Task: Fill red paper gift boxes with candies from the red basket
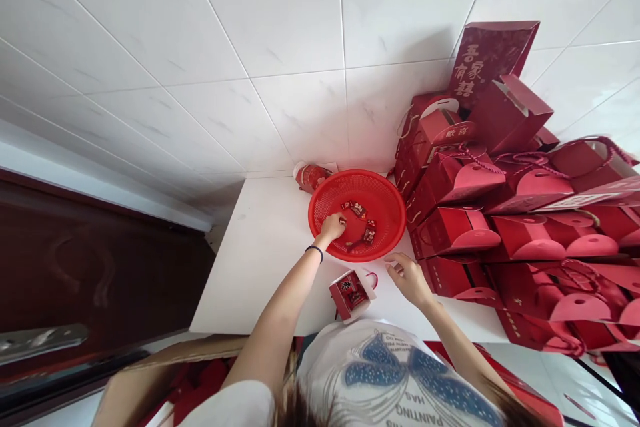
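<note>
White tiled wall (295,107) rises behind a white table (240,260), with a dark door (100,260) off to the left. The left arm stretches forward across the tabletop, a dark band (315,250) round its wrist, and the left hand (333,227) dips over the near left rim of a red plastic basket (387,203). Its fingers are curled together, pointing down toward the wrapped sweets (370,232) lying in the basket; whether they pinch one, I cannot tell. The right arm angles inward, and the right hand (407,277) hovers just beyond the basket's near right rim, fingers loosely bent and parted from the thumb, with nothing visible in its grasp.

Between the two forearms, a small red box (342,299) stands open near the table's front edge, red wrapped pieces inside and a loop handle on its right. A short strip of tabletop separates it from the basket. To the left, white surface runs from the left forearm to the table's slanting side edge. On the right, room is tighter: stacked red gift boxes (463,230) crowd up near the right hand. A red packet (311,177) sits behind the basket, near the wall.
</note>
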{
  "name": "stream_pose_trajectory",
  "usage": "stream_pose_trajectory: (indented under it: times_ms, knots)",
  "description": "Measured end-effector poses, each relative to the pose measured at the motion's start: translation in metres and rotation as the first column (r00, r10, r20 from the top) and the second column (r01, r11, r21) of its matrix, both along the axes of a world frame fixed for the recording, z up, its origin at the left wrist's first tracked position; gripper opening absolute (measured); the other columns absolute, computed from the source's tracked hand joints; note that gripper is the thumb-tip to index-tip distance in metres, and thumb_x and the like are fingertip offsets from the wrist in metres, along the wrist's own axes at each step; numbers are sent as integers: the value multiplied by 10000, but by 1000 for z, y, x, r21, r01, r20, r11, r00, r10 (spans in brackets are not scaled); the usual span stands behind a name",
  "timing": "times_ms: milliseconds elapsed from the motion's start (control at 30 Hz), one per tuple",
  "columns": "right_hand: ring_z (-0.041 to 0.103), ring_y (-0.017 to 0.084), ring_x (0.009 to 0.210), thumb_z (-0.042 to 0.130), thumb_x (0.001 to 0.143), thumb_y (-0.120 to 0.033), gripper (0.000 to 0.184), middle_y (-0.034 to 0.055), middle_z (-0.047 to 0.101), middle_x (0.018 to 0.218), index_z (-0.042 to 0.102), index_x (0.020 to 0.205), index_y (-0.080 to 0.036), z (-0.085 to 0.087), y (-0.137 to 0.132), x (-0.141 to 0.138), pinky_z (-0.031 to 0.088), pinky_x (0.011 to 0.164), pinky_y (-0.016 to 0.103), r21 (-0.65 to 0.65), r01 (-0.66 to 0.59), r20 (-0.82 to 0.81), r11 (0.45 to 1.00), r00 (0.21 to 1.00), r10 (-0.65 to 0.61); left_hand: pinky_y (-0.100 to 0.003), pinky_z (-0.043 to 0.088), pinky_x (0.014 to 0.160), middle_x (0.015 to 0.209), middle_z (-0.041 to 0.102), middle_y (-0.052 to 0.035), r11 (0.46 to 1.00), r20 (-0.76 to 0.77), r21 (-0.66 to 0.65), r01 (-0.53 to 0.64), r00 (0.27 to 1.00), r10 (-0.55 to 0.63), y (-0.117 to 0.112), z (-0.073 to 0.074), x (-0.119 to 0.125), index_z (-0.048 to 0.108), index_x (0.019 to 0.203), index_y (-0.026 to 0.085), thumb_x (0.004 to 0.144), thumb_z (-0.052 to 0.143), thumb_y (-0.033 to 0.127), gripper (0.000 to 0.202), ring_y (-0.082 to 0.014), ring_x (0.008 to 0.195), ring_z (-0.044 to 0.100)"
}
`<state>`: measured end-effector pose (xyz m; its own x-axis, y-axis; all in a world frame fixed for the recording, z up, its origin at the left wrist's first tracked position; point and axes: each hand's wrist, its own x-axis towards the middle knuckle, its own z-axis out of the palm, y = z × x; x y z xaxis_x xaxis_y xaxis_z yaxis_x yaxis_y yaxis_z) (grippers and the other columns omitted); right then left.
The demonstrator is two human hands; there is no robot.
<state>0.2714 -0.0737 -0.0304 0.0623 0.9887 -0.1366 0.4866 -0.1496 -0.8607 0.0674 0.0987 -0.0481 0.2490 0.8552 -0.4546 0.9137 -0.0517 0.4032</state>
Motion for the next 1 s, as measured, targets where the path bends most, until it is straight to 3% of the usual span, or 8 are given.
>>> stream_pose_trajectory:
  times_ms: [133, 200, 333, 433, 600, 733, 867, 1000]
  knots:
    - [646, 160, 641, 488, 789, -306, 254, 72, 731, 919, 697, 892, -205, 4, 2, -3, 531, 659, 280, 5, -15, -9, 1000, 1000, 15, -386, 459, 1065, 1374, 614, -188, 998, -88, 47, 33, 996, -29, -3, 3, -1, 614, 1343, 165, 831, 593, 55, 524, -299, 1279, 586]
    - [643, 160, 634, 493, 795, -312, 248, 71, 726, 908, 695, 889, -203, 5, 1, -4, 530, 649, 279, 4, -12, -9, 1000, 1000, 12, -454, 404, 1127, 1419, 565, -215, 995, -129, 46, 90, 988, -84, -7, 2, 5, 649, 1304, 156, 786, 669, 81, 523, -351, 1353, 509]
    - [645, 159, 634, 496, 801, -313, 241, 68, 721, 911, 696, 887, -209, 4, -1, -4, 532, 647, 279, -7, 2, -6, 1000, 1000, -2, -442, 457, 1082, 1222, 694, -214, 977, -163, -53, 209, 963, -215, -14, -6, 21, 762, 1064, 142, 713, 772, 128, 351, -373, 1253, 593]
    - [643, 163, 638, 492, 800, -314, 247, 71, 728, 927, 697, 893, -212, 3, -2, -3, 539, 666, 288, -23, 6, -4, 1000, 1000, -6, -423, 510, 1006, 1113, 730, -234, 969, -177, -99, 228, 954, -243, -18, -11, 29, 759, 1043, 118, 734, 752, 130, 309, -371, 1163, 655]
    - [636, 166, 645, 489, 792, -316, 270, 75, 736, 937, 708, 909, -209, 2, 1, 1, 538, 679, 292, -30, 1, -9, 1000, 1000, -1, -367, 530, 946, 1105, 742, -208, 975, -167, -91, 204, 962, -217, -12, -4, 21, 748, 1054, 137, 841, 634, 155, 243, -326, 1126, 683]
    - [637, 169, 653, 476, 769, -321, 274, 81, 735, 938, 690, 893, -202, 1, 8, 2, 536, 676, 296, -15, 18, -39, 1000, 999, -18, -326, 532, 910, 1209, 710, -180, 992, -127, -14, 123, 984, -124, -2, 10, 4, 707, 1156, 158, 912, 502, 120, 321, -285, 1133, 682]
    - [644, 177, 671, 486, 767, -343, 269, 79, 734, 894, 679, 882, -195, 2, 24, 1, 539, 691, 308, 2, 18, -56, 1000, 998, -17, -295, 518, 934, 1361, 624, -191, 998, -70, 35, 43, 997, -41, 4, 16, -11, 667, 1239, 132, 887, 515, 55, 391, -259, 1159, 669]
    - [665, 185, 730, 488, 777, -347, 252, 77, 738, 882, 671, 853, -191, 4, 38, -2, 534, 705, 299, 20, -22, -55, 1000, 998, 23, -299, 510, 980, 1233, 713, -160, 1000, 18, 17, 25, 1000, -26, 1, 19, -16, 727, 1142, 137, 836, 561, 5, 372, -262, 1178, 662]
